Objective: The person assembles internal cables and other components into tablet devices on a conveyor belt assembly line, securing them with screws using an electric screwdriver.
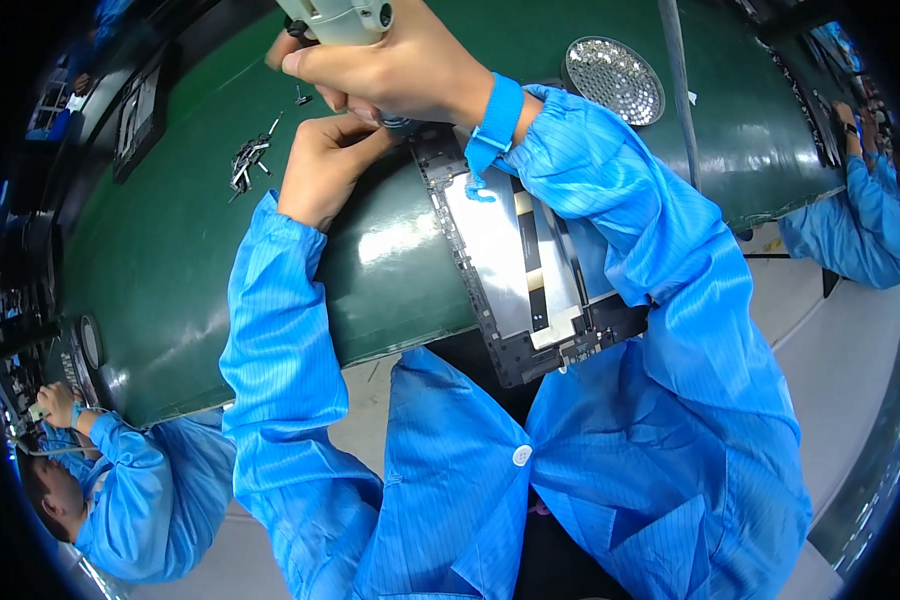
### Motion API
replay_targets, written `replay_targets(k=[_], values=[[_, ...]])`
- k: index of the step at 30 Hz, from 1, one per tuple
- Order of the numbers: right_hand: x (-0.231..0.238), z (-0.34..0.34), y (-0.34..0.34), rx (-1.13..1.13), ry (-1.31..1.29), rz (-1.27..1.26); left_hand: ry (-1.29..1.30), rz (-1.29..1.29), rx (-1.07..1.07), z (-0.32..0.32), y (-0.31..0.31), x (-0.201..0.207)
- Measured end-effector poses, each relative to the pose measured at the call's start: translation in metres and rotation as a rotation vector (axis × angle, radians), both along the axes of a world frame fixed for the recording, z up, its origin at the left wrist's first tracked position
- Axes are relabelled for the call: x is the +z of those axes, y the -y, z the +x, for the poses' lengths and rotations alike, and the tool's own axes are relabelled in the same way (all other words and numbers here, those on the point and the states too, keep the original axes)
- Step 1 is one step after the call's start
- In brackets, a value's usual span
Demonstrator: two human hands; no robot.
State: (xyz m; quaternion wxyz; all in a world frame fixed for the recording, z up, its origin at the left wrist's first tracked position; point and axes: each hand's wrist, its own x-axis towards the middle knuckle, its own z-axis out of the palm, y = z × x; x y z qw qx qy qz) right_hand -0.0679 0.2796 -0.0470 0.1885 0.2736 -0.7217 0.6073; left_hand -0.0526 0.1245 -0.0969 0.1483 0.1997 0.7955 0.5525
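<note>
My right hand (405, 75) is wrapped round a pale grey electric screwdriver (342, 18), whose top is cut off by the upper edge of the view. Below it, my left hand (322, 165) has thumb and fingers pressed together beside the tool's lower end; what they pinch is hidden. Both hands meet at the far left corner of an opened tablet (487, 255). Its black frame, silvery battery panels and dark flat strips lie exposed. The tablet slants over the table's near edge, and my right sleeve covers part of its right side. A blue wrist strap (498, 115) circles my right wrist.
A round metal dish with a dimpled surface (615, 80) stands at the far right, near a grey upright cable or rod (680, 90). Small black and silver parts (253, 160) lie left on the green table (170, 270). Blue-clad co-workers sit at lower left (160, 490) and far right (860, 235).
</note>
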Motion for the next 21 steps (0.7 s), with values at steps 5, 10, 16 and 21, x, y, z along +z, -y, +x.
replay_targets(k=[5, 10, 16, 21], values=[[0.002, 0.002, 0.002, 0.063, 0.073, -0.034, 0.044, 0.073, 0.022, 0.001, 0.002, -0.004], [0.01, 0.017, -0.003, 0.14, 0.186, -0.077, -0.261, -0.135, 0.241, 0.043, -0.003, 0.015], [0.046, 0.018, -0.073, 0.183, 0.088, -0.394, -0.589, -0.51, -0.066, 0.224, -0.053, 0.047], [0.062, 0.032, -0.152, -0.017, 0.138, -0.375, -0.572, -0.559, 0.0, 0.23, -0.066, 0.015]])
